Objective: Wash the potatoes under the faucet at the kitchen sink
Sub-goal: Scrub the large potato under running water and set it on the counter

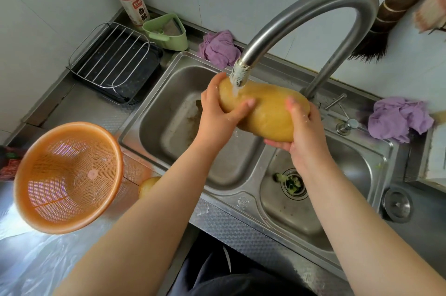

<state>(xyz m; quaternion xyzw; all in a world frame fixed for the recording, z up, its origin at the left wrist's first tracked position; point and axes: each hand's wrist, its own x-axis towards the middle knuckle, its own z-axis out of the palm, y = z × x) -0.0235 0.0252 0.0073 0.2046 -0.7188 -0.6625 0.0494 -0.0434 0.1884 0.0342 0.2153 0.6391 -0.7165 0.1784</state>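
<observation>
Potatoes: one [265, 112] held, one [147, 186] aside

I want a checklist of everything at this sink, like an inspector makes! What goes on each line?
Surface: steel double sink set in a steel counter; food scraps in the right basin's drain.
Job's things: large potato under the running faucet; second potato on the counter; orange basket empty.
Clutter: two purple cloths, vinegar bottle, green strainer, wire rack on a dark tray, sink plug, plastic sheet.
Grippers: left hand and right hand both grip the large potato.
Cables: nothing seen.
Surroundings: white tiled wall; brush hanging.
</observation>
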